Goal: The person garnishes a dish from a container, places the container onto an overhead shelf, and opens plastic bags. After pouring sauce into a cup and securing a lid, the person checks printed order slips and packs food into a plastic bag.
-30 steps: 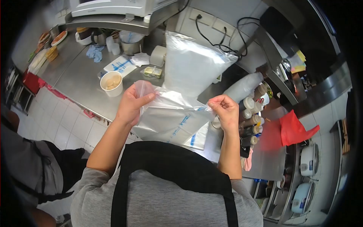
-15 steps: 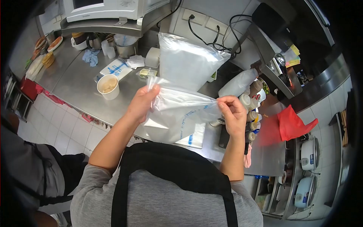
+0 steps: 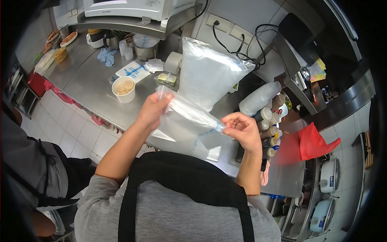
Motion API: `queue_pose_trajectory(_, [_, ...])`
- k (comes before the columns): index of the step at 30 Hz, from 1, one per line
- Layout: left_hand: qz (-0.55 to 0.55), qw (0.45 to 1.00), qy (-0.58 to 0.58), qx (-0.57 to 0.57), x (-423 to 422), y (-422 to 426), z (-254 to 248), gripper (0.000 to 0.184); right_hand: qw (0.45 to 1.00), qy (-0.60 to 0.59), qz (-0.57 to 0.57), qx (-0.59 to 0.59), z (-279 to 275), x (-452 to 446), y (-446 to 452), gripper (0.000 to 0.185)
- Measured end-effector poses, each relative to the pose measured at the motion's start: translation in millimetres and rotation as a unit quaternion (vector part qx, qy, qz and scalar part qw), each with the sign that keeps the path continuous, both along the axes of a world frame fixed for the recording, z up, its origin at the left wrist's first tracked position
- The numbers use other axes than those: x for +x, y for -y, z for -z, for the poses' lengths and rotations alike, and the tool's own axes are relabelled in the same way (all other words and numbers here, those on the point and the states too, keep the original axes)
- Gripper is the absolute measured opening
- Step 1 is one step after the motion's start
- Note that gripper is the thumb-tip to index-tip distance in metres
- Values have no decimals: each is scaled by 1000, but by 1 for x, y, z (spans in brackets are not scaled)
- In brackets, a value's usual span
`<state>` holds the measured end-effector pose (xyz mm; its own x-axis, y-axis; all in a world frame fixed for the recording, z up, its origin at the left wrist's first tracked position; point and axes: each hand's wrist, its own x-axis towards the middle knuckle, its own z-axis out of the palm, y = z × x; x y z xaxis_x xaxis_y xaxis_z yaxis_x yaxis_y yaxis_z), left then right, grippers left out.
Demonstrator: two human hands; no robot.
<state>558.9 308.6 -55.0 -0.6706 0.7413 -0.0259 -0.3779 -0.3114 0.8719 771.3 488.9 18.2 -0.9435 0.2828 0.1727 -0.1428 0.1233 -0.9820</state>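
Note:
A clear plastic bag [image 3: 181, 129] with blue print is stretched between my two hands above the metal counter. My left hand [image 3: 153, 109] grips its upper left corner, thumb on top. At the bag's right end, my right hand [image 3: 243, 129] pinches the edge between thumb and fingers. Just beyond stands a large, puffed-up clear bag [image 3: 211, 72], leaning toward the wall. To the left of my left hand is a white paper tub [image 3: 123, 90] with pale round pieces inside. Beside the tub lies a flat plastic pack [image 3: 133, 70] with blue print.
Several capped bottles [image 3: 266, 125] line the counter's right side, near a red bag [image 3: 314, 141]. A microwave [image 3: 137, 9] sits on a shelf above. Another person in a black apron [image 3: 66, 169] is at the left. Rice cookers [image 3: 329, 177] stand on the lower right shelves.
My right hand has moved down and slightly left, so the bag's upper edge now slopes down to the right. The view has shifted, and the counter items appear further right.

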Motion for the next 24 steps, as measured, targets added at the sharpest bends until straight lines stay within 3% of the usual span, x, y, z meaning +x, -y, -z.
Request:
queue_pose_trajectory(3, [-2, 999, 39, -13, 0, 0, -1, 20, 979, -8, 65, 194, 11, -5, -6, 7])
queue_pose_trajectory(6, [48, 997, 42, -51, -1, 1, 2, 23, 958, -5, 142, 251, 7, -10, -2, 18])
queue_pose_trajectory(9, [55, 997, 24, -53, 7, 1, -6, 21, 971, 13, 149, 188, 17, -11, -7, 21])
queue_pose_trajectory(12, [30, 999, 11, -28, 8, 3, -8, 18, 996, -22, 71, -59, 26, -11, -15, 16])
queue_pose_trajectory(15, [14, 1000, 23, -3, -1, 3, 1, 19, 999, -23, 0, -46, 13, -7, -7, 10])
queue_pose_trajectory(21, [-2, 995, -11, 95, -2, -3, 6, 22, 995, -9, 65, 76, 19, -7, -8, 24])
queue_pose_trajectory(24, [-4, 995, 7, 95, -1, -5, 5, 22, 980, 14, 135, 146, 23, -8, -12, 17])
